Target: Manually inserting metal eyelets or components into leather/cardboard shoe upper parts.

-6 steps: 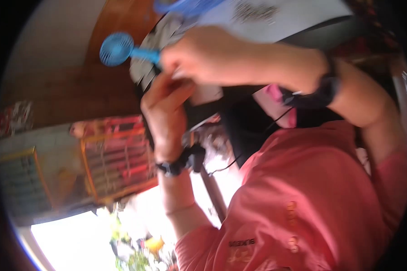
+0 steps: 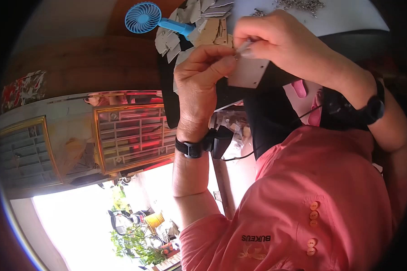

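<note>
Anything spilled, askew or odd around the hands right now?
Mildly untidy, nothing clearly damaged: pale cards lie jumbled, overlapping, a blue fan lying with its handle among them; small metal pieces lie loose on the white surface.

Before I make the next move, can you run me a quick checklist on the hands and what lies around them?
1. Left hand pinching the pale card at its edge: ok.
2. What the right hand has at its fingertips: cannot tell, blurred.
3. Blue fan apart from both hands: ok.
4. Loose cards neatly stacked: not ok, strewn and overlapping.
5. Small metal parts on the white surface: ok.
</note>
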`<state>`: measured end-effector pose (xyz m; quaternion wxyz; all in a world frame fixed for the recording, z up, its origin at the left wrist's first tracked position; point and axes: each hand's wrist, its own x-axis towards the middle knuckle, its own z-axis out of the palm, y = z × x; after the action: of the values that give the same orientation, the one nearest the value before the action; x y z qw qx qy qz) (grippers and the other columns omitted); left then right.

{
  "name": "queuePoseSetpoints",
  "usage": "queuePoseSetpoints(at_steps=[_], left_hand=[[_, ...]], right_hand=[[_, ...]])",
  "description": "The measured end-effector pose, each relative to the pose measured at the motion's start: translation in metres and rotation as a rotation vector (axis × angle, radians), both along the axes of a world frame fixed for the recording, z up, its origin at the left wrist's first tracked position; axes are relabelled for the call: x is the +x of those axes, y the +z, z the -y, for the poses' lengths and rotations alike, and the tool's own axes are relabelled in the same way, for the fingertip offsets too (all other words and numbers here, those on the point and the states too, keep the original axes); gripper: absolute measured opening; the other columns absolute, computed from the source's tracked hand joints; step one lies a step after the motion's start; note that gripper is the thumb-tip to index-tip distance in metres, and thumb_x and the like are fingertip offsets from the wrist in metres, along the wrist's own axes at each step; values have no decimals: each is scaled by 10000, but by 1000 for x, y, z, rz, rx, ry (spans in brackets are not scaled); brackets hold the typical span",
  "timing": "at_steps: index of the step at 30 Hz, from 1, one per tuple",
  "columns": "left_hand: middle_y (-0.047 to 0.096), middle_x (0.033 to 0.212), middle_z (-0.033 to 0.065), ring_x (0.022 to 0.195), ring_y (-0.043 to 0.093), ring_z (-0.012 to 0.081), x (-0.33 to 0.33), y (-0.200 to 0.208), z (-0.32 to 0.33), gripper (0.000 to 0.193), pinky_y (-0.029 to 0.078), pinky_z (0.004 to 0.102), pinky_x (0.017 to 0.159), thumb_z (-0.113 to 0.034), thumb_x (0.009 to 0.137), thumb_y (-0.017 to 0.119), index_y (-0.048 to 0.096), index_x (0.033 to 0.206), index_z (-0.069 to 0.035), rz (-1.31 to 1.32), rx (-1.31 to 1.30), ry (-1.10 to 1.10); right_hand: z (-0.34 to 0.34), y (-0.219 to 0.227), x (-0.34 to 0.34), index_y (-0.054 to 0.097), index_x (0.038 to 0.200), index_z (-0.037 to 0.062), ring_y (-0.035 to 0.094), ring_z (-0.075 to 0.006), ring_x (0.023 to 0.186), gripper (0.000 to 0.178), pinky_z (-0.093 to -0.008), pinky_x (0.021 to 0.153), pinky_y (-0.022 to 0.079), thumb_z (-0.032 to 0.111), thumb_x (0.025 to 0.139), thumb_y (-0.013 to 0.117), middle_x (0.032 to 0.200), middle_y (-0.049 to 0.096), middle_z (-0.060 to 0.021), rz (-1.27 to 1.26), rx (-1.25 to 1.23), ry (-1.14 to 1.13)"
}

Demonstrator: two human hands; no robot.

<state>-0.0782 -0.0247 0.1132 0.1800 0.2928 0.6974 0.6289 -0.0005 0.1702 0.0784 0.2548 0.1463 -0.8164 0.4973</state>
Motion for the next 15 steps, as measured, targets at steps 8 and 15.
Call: queuePoseSetpoints(at_steps=[8,15], left_hand=[[722,898,111,816,655,147,-112,-25,20,310,516,283,700,-160,798,765,724,1027,45,-698,-456,253],[635,834,182,814,630,360,-110,-34,-17,424,507,459,784,-315,684,792,710,1018,-67,-1038,-755,126]], right_hand=[[-26,-20,7,641,938,49,543,-32,687,97,-203,560,419,124,881,620,807,637,30,365,-375,65],[-31,-46,24,677,954,37,547,-27,659,109,-200,525,434,104,868,685,762,647,19,392,-563,62]])
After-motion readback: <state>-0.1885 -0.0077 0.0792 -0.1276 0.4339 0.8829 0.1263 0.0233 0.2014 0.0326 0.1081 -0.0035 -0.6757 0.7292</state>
